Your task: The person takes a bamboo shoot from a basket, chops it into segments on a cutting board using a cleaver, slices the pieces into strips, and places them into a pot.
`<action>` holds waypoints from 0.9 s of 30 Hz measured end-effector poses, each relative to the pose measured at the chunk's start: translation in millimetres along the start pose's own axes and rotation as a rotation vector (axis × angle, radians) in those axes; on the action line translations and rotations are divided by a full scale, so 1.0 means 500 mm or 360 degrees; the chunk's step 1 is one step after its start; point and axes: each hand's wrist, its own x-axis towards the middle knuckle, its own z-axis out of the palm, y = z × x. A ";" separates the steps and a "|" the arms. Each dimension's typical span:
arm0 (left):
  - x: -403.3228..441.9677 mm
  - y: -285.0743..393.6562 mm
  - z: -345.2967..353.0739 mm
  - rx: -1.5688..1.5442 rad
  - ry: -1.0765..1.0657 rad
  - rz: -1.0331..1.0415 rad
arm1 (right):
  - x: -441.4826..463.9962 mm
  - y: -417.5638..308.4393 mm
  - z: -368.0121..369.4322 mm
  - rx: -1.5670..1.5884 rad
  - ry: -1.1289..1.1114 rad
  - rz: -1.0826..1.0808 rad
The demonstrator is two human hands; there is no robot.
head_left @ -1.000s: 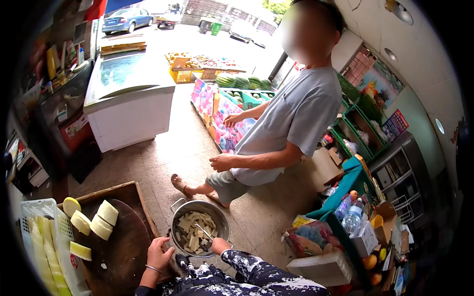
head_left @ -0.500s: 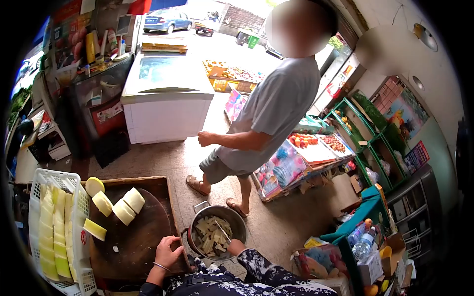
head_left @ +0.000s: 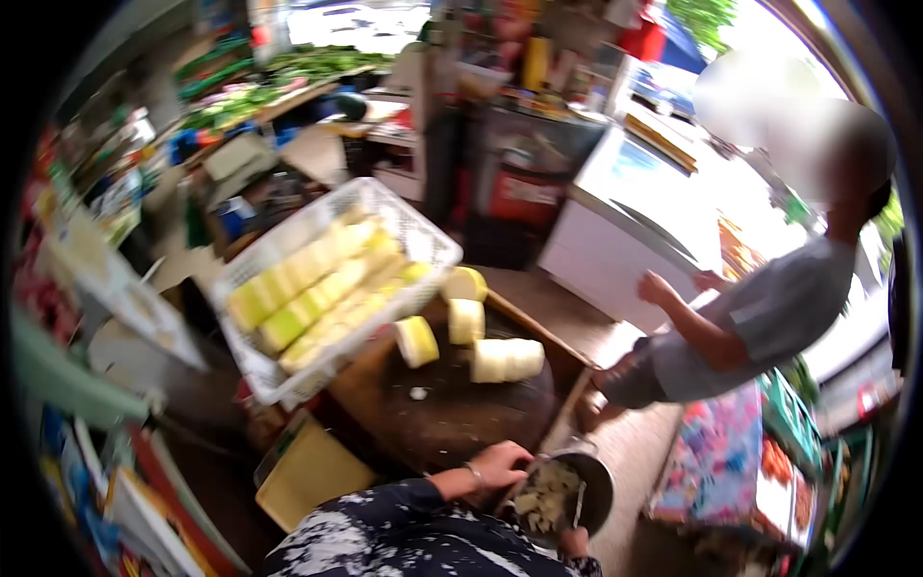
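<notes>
My left hand (head_left: 500, 464) rests at the right front edge of a wooden tray-like table (head_left: 567, 409), beside a metal pot; its fingers look loosely extended and hold nothing visible. My right hand (head_left: 575, 545) grips a knife (head_left: 580, 504), its narrow blade over the pot (head_left: 608, 486). Pale cut chunks (head_left: 546, 495) fill part of the pot. On the round dark chopping board (head_left: 452, 413) stand thick pale-yellow cylindrical pieces (head_left: 507, 361) of a peeled vegetable or fruit. More such pieces (head_left: 322, 284) lie in rows in a white plastic basket (head_left: 245, 356).
A person (head_left: 769, 308) in a grey shirt stands beyond the pot. Behind the table is a white chest freezer (head_left: 615, 245). A yellowish bin (head_left: 312, 471) sits at the table's near left. Fruit displays (head_left: 711, 452) stand to the right, leafy greens (head_left: 317, 62) at far left.
My view has swung left, bringing the basket and the shop's left side into sight. Both hands stay near the pot. The other person has lifted their hands in front of them.
</notes>
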 end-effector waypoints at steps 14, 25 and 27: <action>-0.040 0.000 -0.036 0.0012 0.0053 -0.0288 | 0.068 -0.006 0.122 0.1218 0.0346 0.1012; -0.061 -0.007 -0.032 -0.0040 0.0193 -0.0202 | 0.128 0.113 0.395 0.0923 0.0043 0.0673; -0.067 -0.002 -0.036 -0.0025 0.0182 -0.0188 | 0.092 0.083 0.143 0.0174 -0.0403 -0.0199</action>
